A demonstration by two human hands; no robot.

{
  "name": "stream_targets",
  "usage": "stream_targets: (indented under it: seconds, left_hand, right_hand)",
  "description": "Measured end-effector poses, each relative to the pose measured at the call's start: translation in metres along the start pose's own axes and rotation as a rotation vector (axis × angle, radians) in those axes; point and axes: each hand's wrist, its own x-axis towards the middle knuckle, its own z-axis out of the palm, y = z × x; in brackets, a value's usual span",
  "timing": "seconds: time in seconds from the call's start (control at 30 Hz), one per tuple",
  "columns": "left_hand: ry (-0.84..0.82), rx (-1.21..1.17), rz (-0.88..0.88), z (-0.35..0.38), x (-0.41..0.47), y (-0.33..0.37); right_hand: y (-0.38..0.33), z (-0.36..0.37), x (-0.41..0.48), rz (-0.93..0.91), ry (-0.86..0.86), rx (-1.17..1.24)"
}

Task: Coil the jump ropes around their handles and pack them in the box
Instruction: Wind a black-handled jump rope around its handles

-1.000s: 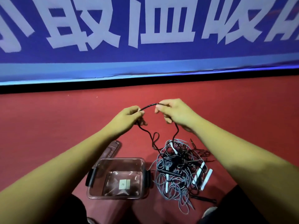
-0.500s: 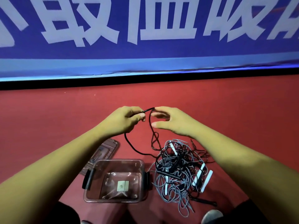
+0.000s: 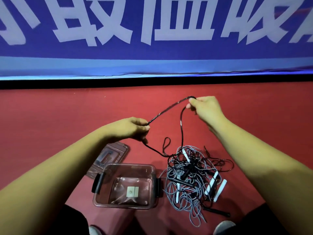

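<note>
Left hand [image 3: 130,128] fingers pinching a black jump rope [image 3: 169,108], right hand [image 3: 206,107] fingers gripping it higher up, rope stretched between both, tangled rope pile [image 3: 186,187] below right fingers, clear box [image 3: 128,165] below left fingers.

You have a thin black rope [image 3: 169,109] lifted off the floor. One stretch runs taut from your left grip [image 3: 133,128] up to your right grip [image 3: 205,107], and below each pinch it hangs down into the pile [image 3: 191,180]. That pile is a tangle of grey and black ropes with white handles [image 3: 220,188] poking out, lying just right of the box [image 3: 130,165]. The box is clear plastic with black side clasps, upright and open. Its lid [image 3: 110,155] lies flat at its far left corner.
</note>
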Motion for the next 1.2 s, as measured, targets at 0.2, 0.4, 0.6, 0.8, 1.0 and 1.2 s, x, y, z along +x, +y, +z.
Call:
stream_targets:
  seconds: [0.2,0.4,0.6,0.8,1.0,1.2]
  left_hand:
    - [0.216,0.218,0.151,0.006,0.008,0.009]
    - [0.228,-0.031,0.273,0.010,0.010,0.034]
    - [0.009,0.065,0.034,-0.001,0.010,0.012]
    - [0.287,-0.286,0.277,0.009,0.012,0.036]
    - [0.258,0.057,0.287,0.018,0.012,0.035]
    - [0.163,0.120,0.136,0.001,0.015,0.023]
  right_hand:
    - [0.005,0.003,-0.021,-0.139,-0.502,-0.746]
    - [-0.036,0.013,-0.050,-0.297,-0.567,0.022]
    - [-0.036,-0.020,-0.010,0.023,0.016,0.648]
    - [0.011,-0.038,0.007,-0.079,-0.218,-0.424]
    - [-0.032,-0.011,-0.045,-0.361,-0.601,-0.111]
    - [-0.043,-0.024,-0.022,-0.088,-0.309,0.510]
